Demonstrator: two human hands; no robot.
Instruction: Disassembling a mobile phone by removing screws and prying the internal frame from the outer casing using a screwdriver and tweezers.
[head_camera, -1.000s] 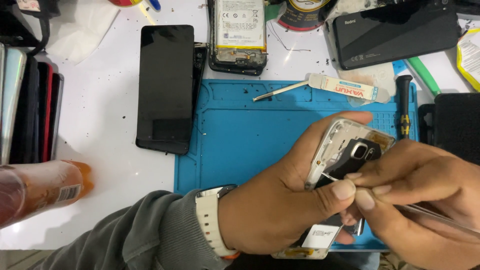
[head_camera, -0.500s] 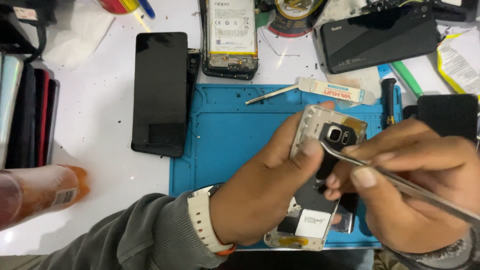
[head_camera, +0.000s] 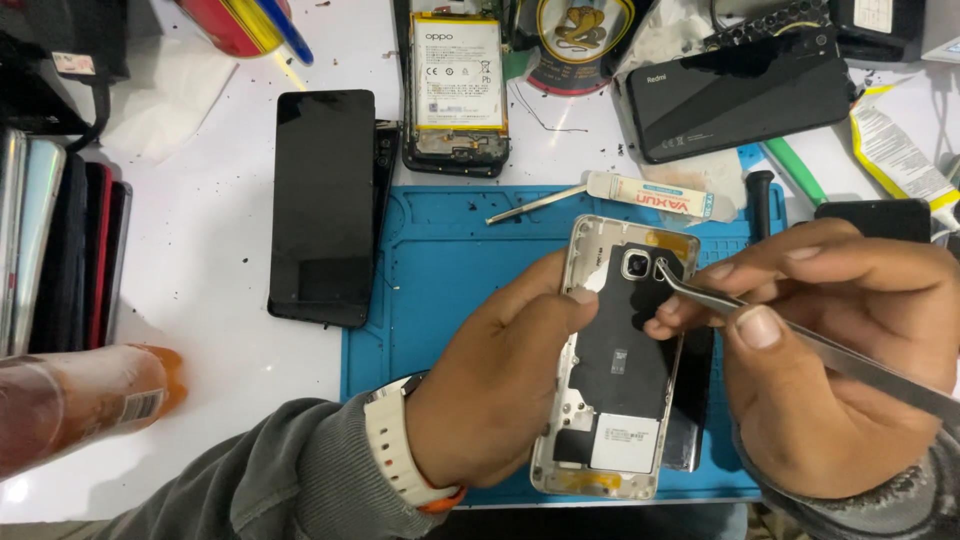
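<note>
My left hand (head_camera: 505, 385) grips an opened phone frame (head_camera: 615, 370) by its left edge, holding it over the blue work mat (head_camera: 450, 260). The frame shows a silver rim, a black inner shield and a camera ring near the top. My right hand (head_camera: 830, 350) pinches metal tweezers (head_camera: 790, 335), whose tips touch the frame right beside the camera ring. A white watch sits on my left wrist.
A black phone (head_camera: 322, 205) lies left of the mat. An opened phone with a white battery (head_camera: 455, 85) lies behind it, a dark phone (head_camera: 740, 90) at the back right. A metal spudger (head_camera: 620, 192) rests on the mat's far edge. Phones stand stacked at far left (head_camera: 60, 250).
The phone frame has turned flatter and more upright toward me, showing its whole inner side. The tweezers' tips have moved up to the camera ring. The view has shifted slightly.
</note>
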